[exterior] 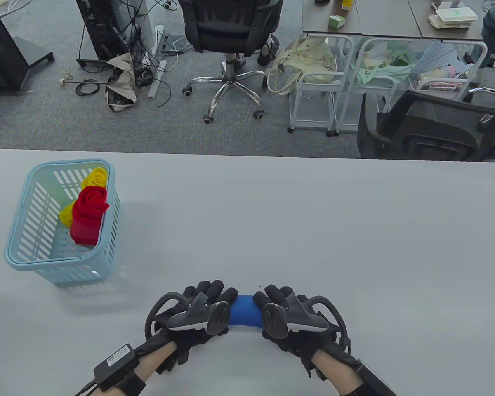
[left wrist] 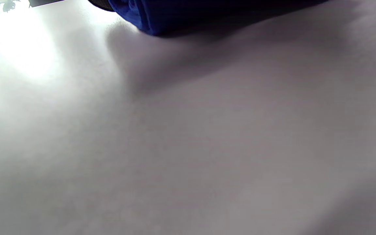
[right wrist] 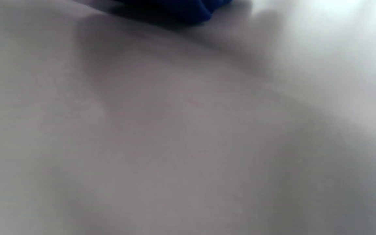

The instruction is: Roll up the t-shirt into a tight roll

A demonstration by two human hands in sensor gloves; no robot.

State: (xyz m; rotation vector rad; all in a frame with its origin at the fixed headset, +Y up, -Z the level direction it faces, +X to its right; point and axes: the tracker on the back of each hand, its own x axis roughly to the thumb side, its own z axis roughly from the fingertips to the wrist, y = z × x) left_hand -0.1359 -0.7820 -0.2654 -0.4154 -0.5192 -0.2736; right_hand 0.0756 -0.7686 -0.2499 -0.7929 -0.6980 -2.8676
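A blue t-shirt [exterior: 245,314] lies rolled into a short thick roll near the table's front edge. My left hand [exterior: 206,301] covers its left end and my right hand [exterior: 277,303] covers its right end, fingers curled over the cloth. Only the middle of the roll shows between the hands in the table view. In the left wrist view the roll's end [left wrist: 162,16] sits at the top edge, resting on the table. The right wrist view catches a sliver of the blue cloth [right wrist: 188,9] at the top. No fingers show in either wrist view.
A light blue plastic basket [exterior: 29,247] stands on the table's left side, holding a red roll [exterior: 88,212] and a yellow roll [exterior: 95,177]. The grey table [exterior: 313,231] reaches to the far edge. Beyond it are office chairs, white carts and cables on the floor.
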